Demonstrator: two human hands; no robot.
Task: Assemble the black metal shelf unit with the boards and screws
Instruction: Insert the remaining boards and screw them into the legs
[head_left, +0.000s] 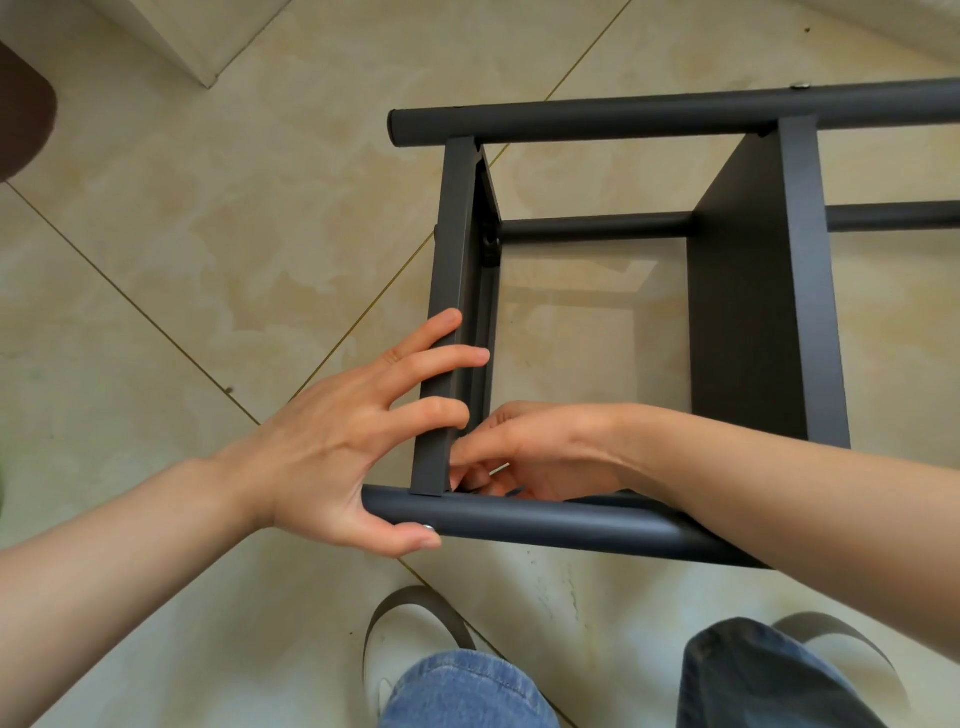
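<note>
Black metal shelf unit (727, 312) lay on its side on the beige marble-patterned tile floor (208, 260), in the right half of the view, running off the right edge. Two round black tubes were uppermost: the far tube (623, 117) and the near tube (545, 522). A third tube (597, 227) was seen lower down, through the frame. Two flat black boards stood on edge between the tubes: the left board (452, 291) and the right board (769, 312).

Left hand (337, 441) was spread over the near end of the left board, fingers (441, 358) draped across its top edge, thumb (410, 538) pressed against the underside of the near tube, just beside a small silver screw head (429, 527).

Right hand (519, 457) reached inside the frame at the corner where the left board met the near tube. Fingers curled, pinching a small silver metal piece (500, 469); whether it was a tool or a screw could not be told. Right forearm crossed above the near tube.

Another silver screw head (800, 85) showed on the far tube near the right board.

Blue denim knees (467, 691) and white slippers with grey straps (410, 639) at the bottom edge. White wall corner (208, 47) at upper left.
</note>
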